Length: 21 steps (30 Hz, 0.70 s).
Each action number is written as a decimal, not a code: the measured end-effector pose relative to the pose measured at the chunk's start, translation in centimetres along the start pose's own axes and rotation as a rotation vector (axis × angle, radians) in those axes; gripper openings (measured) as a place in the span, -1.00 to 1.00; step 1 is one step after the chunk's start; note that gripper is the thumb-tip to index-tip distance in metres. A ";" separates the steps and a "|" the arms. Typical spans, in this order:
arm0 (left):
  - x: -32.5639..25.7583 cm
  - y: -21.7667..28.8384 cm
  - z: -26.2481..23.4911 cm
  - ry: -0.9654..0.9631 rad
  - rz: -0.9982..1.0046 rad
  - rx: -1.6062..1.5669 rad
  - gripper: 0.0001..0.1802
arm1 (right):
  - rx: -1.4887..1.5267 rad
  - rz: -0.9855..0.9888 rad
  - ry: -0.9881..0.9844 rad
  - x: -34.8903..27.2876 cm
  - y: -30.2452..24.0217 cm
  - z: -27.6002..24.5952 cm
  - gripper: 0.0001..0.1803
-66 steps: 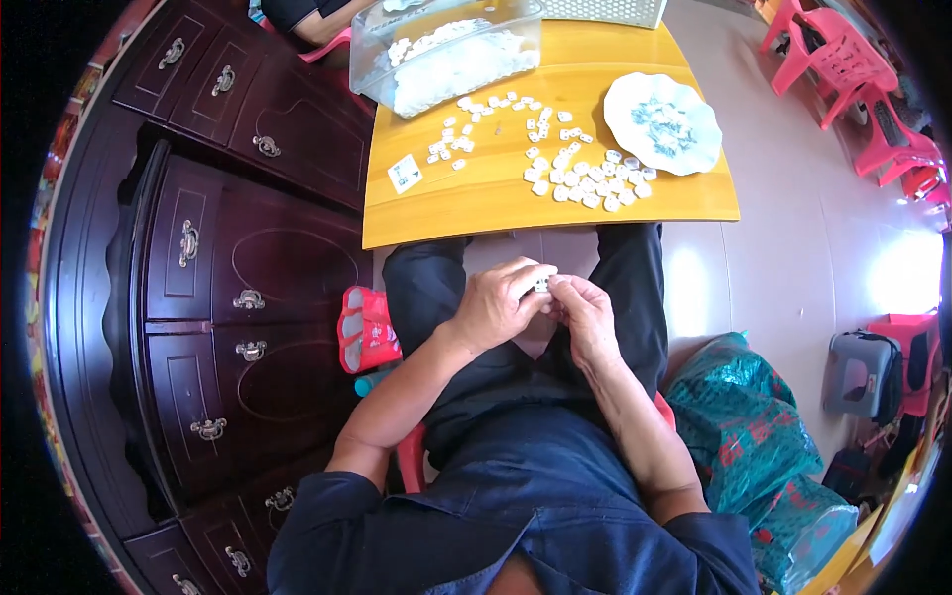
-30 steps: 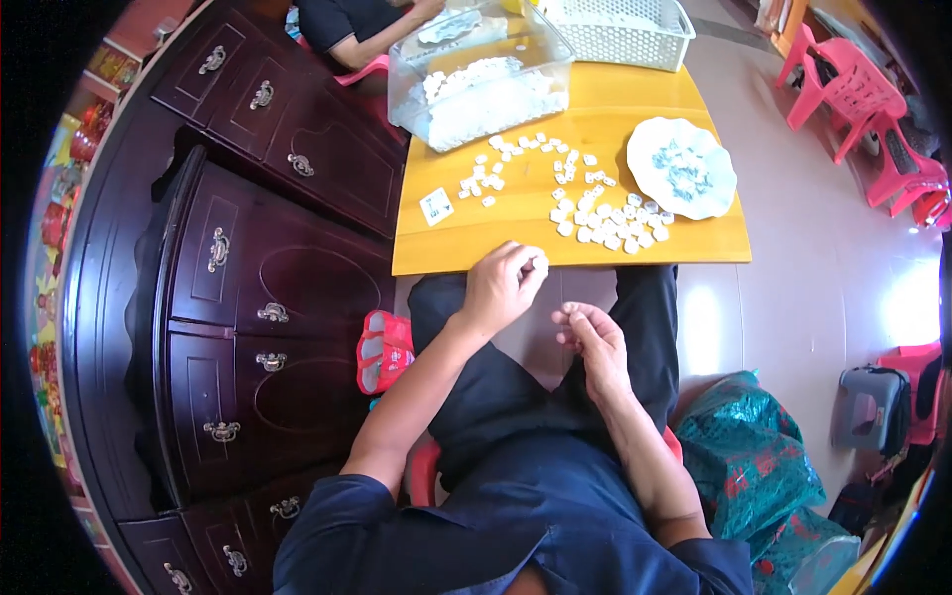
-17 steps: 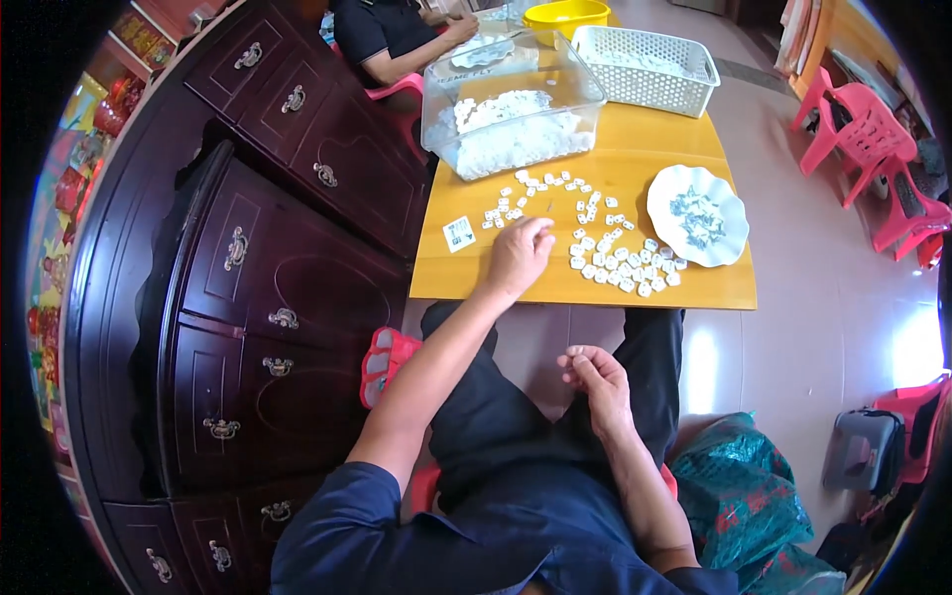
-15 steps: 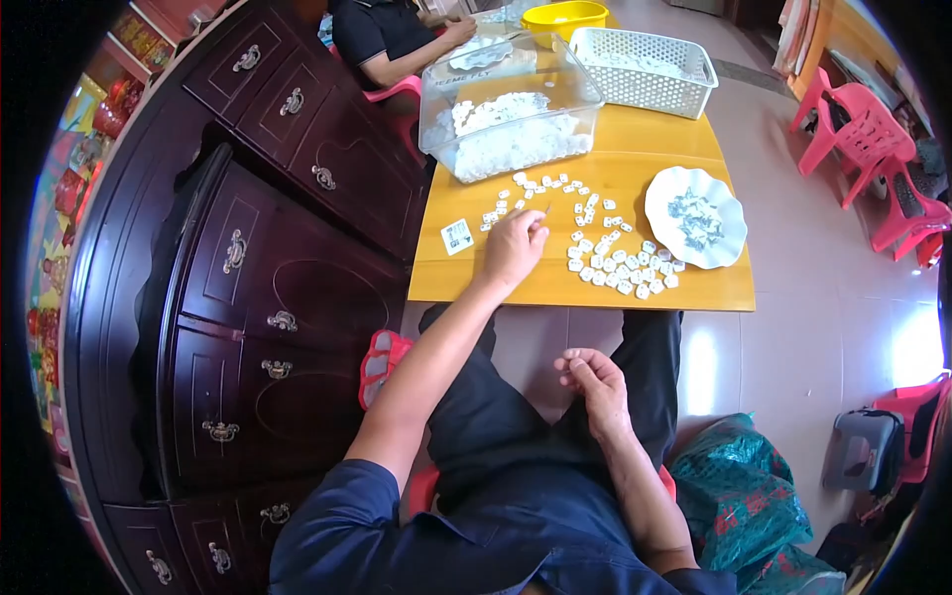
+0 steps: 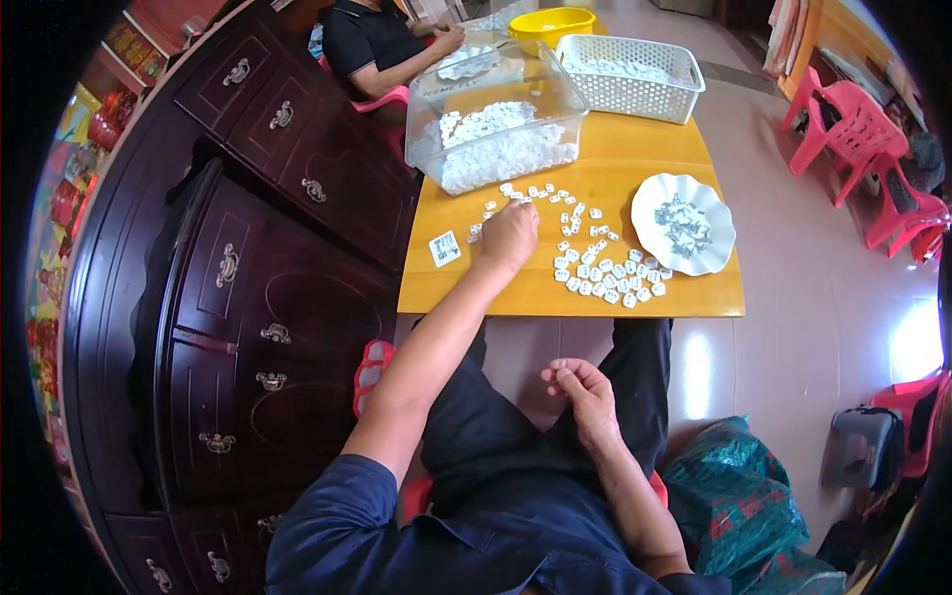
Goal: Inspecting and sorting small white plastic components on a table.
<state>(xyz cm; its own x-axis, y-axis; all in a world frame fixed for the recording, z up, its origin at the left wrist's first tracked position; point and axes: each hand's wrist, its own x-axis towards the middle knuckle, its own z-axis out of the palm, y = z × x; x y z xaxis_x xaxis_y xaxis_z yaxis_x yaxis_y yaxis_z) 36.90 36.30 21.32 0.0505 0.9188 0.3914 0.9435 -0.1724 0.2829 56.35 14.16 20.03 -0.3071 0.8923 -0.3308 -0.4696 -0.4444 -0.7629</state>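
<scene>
My left hand (image 5: 510, 238) reaches over the yellow wooden table (image 5: 476, 293), fingers curled down by a loose row of small white square pieces (image 5: 536, 190). Its fingertips are mostly hidden, so I cannot see what they hold. Over my lap, my right hand (image 5: 587, 397) is closed, thumb pressed to its fingers; anything in it is too small to make out. More white pieces (image 5: 598, 288) lie clustered near the table's front edge. Beside them stands a white wavy-rimmed plate (image 5: 716, 256) with small grey-and-white bits on it. A printed white card (image 5: 444, 249) lies left of my left hand.
A clear plastic bin (image 5: 428, 149) full of white pieces stands at the table's far left. Behind are a white perforated basket (image 5: 684, 99) and a yellow basin (image 5: 551, 25). Another person (image 5: 372, 55) sits there. Dark cabinets (image 5: 288, 248) line the left; a green bag (image 5: 739, 486) lies right.
My left hand has moved slightly away from me and to the left, its fingertips now lower behind the hand. My right hand stays pinched above my lap. The whole view has shifted slightly.
</scene>
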 end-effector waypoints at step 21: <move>-17.5 7.0 -8.1 -0.147 0.394 -0.403 -0.87 | 0.110 0.103 0.034 0.5 0.5 -1.4 -0.78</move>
<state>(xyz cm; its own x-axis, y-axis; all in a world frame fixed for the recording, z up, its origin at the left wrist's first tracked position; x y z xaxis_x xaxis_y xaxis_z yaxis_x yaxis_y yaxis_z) 40.01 16.13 23.51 0.4444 0.7929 0.4169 0.6467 -0.6060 0.4632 57.10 14.48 18.74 -0.3314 0.8428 -0.4242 -0.5255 -0.5382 -0.6589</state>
